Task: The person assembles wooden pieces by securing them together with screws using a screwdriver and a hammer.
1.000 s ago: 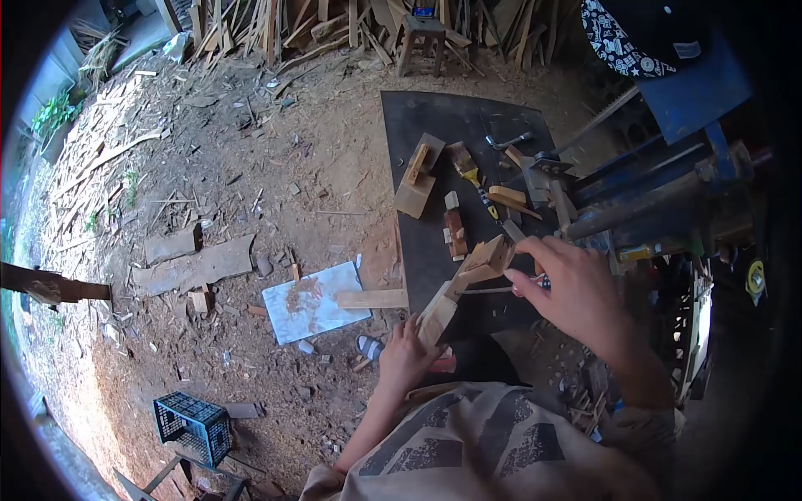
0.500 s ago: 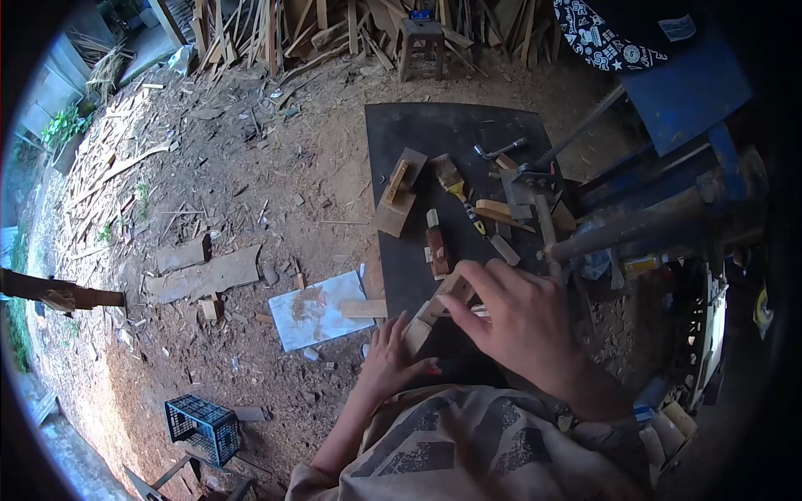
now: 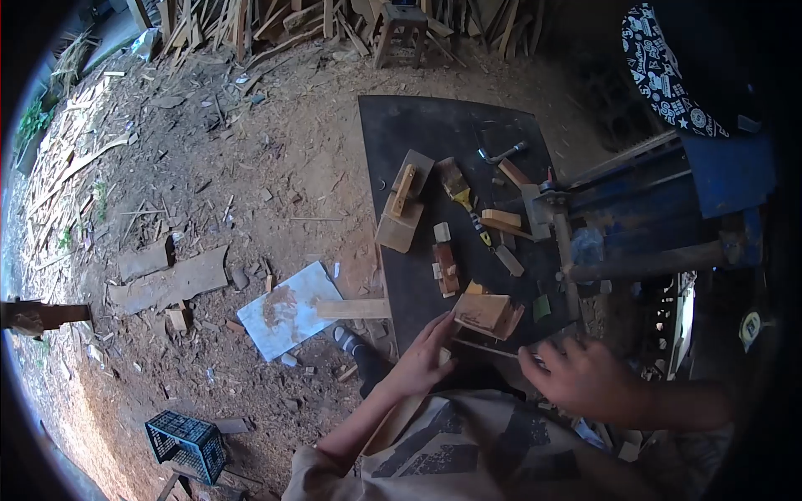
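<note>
Tabletop [image 3: 397,125], from far to near

Beyond stands a stool [image 3: 403,15]. On it, a handled block [image 3: 399,213] lies left, a wrench [image 3: 501,156] right, a brush [image 3: 463,197] between. In front, left to right: left hand [image 3: 423,364], wood piece [image 3: 482,312], right hand [image 3: 589,380]. Left, on the ground, lies a panel [image 3: 292,330] (nearer and further left, a crate [image 3: 188,428]).

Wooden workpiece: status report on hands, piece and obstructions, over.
Left hand holding the wooden workpiece. Right hand curled on thin rod. Workpiece slanted, far end over black tabletop. Red-brown block just beyond, seemingly not blocking.
</note>
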Tool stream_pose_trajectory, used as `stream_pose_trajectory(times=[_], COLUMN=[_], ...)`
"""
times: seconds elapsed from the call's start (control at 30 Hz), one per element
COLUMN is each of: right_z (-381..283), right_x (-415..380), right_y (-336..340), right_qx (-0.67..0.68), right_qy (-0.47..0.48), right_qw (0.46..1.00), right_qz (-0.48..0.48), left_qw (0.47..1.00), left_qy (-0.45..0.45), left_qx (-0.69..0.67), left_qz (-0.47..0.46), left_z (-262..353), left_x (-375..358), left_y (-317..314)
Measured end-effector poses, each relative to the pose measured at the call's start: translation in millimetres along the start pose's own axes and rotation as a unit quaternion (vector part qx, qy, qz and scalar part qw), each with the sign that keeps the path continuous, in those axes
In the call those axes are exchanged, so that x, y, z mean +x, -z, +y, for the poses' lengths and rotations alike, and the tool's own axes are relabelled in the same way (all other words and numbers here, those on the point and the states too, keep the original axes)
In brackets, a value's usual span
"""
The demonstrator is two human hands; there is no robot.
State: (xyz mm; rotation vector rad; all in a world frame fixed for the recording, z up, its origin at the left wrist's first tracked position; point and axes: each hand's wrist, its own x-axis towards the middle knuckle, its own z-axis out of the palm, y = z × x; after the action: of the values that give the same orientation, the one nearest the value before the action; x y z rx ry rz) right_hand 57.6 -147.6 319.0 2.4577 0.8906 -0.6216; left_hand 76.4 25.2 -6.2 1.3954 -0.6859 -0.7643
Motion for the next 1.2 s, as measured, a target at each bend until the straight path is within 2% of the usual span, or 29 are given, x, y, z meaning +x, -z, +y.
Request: stream_pose_trajectory(times=[0.07,0.1,0.2,0.4,0.43,0.53,0.7,0.83,0.93,0.97,1.07,1.1,1.2], right_z=[-13,-19,-40,-40,-46,-51,-23,-14,-9,-11,-3,-2,4], right_x=[1,5,20,24,18,28,43,55,60,40,60,64,67], right_y=[1,2,9,15,9,19,21,20,20,7,20,23,24], right_qx=[-0.038,0.025,0.007,0.021,0.028,0.079,0.293,0.335,0.387,0.471,0.571,0.581,0.577], right_qy=[-0.003,-0.033,-0.110,-0.118,-0.162,-0.236,-0.339,-0.435,-0.500,-0.519,-0.622,-0.619,-0.597], right_qw=[0.997,0.997,0.991,0.975,0.964,0.932,0.855,0.787,0.690,0.629,0.354,0.339,0.400], right_qz=[-0.063,-0.071,-0.080,-0.187,-0.207,-0.264,-0.259,-0.282,-0.352,-0.337,-0.404,-0.406,-0.389], left_qw=[1.000,0.999,0.999,0.998,0.998,0.998,0.998,0.998,0.997,0.997,0.998,0.998,0.997], left_qy=[-0.008,-0.009,-0.002,-0.010,-0.012,-0.019,-0.030,-0.018,-0.008,-0.015,-0.019,-0.020,-0.002], left_qx=[-0.029,-0.030,-0.043,-0.054,-0.054,-0.049,-0.028,-0.049,-0.068,-0.061,-0.038,-0.042,-0.055], left_qz=[0.000,0.000,-0.006,0.016,0.018,0.035,0.045,0.045,0.043,0.046,0.048,0.051,0.058], left_z=[-7,-10,-15,-17,-19,-21,-22,-21,-22,-22,-22,-23,-23], left_x=[1,1,0,-5,-5,-5,-2,-2,-2,-2,-2,-2,-3], left_y=[1,2,0,-2,-1,-4,-13,-7,-6,-6,-10,-12,-10])
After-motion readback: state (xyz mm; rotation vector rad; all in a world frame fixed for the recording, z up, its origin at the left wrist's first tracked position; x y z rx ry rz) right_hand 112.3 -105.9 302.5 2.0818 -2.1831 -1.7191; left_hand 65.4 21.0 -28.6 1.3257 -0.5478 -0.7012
